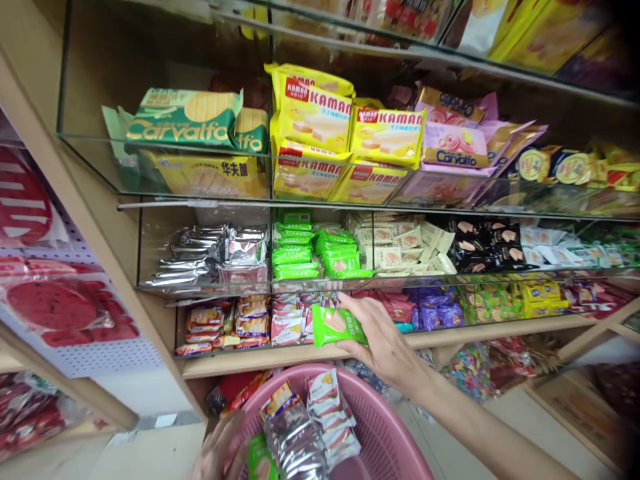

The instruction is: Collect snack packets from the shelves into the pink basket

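Observation:
My right hand is closed on a small bright green wafer packet, pinched between thumb and fingers in front of the lower shelves and above the basket. A pink plastic basket stands below, holding silver packets, white-and-red packets, an orange packet and a green packet. At the basket's left rim is my left hand, smeared by motion and cut off by the bottom edge. Whether it grips the rim or the green packet beside it, I cannot tell.
Glass-fronted bins carry stacks of green packets, silver packets and cream packets. Yellow wafer packs fill the shelf above. A wooden ledge runs below the lowest bins. Red bagged goods hang at left.

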Demonstrator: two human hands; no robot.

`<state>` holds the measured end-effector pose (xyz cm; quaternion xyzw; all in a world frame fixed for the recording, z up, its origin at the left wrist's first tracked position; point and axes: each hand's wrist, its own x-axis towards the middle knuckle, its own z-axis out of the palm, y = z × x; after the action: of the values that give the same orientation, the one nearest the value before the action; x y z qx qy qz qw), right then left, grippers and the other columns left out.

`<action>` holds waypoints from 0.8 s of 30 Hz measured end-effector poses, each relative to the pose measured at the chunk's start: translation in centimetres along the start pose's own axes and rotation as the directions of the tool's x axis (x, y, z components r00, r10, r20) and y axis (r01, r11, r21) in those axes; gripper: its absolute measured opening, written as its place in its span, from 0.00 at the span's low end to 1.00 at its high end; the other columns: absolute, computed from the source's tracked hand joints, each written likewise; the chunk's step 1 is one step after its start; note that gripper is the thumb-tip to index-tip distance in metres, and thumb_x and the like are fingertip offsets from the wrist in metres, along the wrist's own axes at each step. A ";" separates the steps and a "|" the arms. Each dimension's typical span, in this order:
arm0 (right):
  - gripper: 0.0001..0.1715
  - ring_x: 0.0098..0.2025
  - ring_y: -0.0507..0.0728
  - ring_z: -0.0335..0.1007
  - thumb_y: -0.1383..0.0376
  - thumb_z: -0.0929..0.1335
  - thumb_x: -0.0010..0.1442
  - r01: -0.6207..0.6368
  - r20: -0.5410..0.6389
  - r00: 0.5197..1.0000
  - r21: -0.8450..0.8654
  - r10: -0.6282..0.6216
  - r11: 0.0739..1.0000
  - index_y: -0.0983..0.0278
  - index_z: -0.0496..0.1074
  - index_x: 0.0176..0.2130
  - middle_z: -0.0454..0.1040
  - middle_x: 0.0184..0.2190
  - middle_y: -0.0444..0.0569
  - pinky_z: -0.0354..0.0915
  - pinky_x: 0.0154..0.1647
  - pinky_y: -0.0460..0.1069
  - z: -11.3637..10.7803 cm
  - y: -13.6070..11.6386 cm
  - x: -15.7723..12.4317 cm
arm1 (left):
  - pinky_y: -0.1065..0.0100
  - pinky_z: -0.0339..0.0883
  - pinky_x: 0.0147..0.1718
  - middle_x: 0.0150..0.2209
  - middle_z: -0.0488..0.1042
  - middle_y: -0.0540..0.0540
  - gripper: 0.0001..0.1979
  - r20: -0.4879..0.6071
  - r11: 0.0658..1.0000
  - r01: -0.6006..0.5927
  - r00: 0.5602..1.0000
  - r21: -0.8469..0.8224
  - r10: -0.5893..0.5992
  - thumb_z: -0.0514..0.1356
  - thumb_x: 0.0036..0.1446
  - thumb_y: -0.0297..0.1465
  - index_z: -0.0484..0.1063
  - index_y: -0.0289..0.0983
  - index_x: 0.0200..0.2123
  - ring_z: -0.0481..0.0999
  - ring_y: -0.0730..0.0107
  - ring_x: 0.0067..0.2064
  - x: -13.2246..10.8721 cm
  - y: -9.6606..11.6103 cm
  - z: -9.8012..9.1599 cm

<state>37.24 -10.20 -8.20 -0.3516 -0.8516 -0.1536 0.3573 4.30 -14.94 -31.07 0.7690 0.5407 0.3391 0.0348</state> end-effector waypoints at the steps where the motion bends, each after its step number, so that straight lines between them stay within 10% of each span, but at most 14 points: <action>1: 0.38 0.49 0.61 0.65 0.53 0.60 0.64 0.008 0.053 0.999 0.019 -0.009 1.000 0.64 0.41 0.65 0.70 0.48 0.56 0.63 0.50 0.58 0.7 -0.5 -0.6 | 0.65 0.76 0.42 0.47 0.78 0.43 0.18 0.010 0.999 0.032 0.999 0.007 -0.032 0.56 0.56 0.38 0.70 0.40 0.48 0.78 0.60 0.47 0.3 0.7 -0.4; 7: 0.34 0.47 0.58 0.66 0.53 0.59 0.64 0.112 0.372 0.911 0.189 -0.177 0.975 0.66 0.47 0.63 0.71 0.44 0.54 0.61 0.52 0.58 6.2 -4.2 -4.0 | 0.61 0.72 0.47 0.53 0.74 0.38 0.23 0.066 0.994 0.097 0.993 -0.041 -0.094 0.52 0.60 0.37 0.61 0.36 0.56 0.74 0.61 0.52 2.1 4.3 -3.6; 12: 0.37 0.48 0.57 0.66 0.49 0.60 0.62 0.046 0.433 0.877 0.359 -0.210 0.932 0.66 0.48 0.62 0.71 0.46 0.53 0.61 0.52 0.54 9.4 -6.7 -4.8 | 0.58 0.64 0.55 0.63 0.59 0.38 0.32 0.076 0.997 -0.079 0.994 0.012 0.078 0.55 0.59 0.34 0.46 0.41 0.64 0.60 0.59 0.63 2.2 6.6 -5.7; 24: 0.43 0.55 0.60 0.62 0.47 0.62 0.60 -0.168 0.520 0.840 0.519 -0.154 0.838 0.64 0.44 0.64 0.64 0.57 0.56 0.59 0.55 0.55 9.6 -7.5 -4.9 | 0.73 0.67 0.50 0.49 0.76 0.43 0.20 0.067 0.928 -0.369 0.929 0.061 0.365 0.58 0.58 0.32 0.64 0.39 0.54 0.74 0.68 0.51 0.8 6.0 -7.3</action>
<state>29.60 -12.94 -18.53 -0.2673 -0.9234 0.2023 0.1870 5.24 -19.01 -22.51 0.8662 0.3982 0.2989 -0.0423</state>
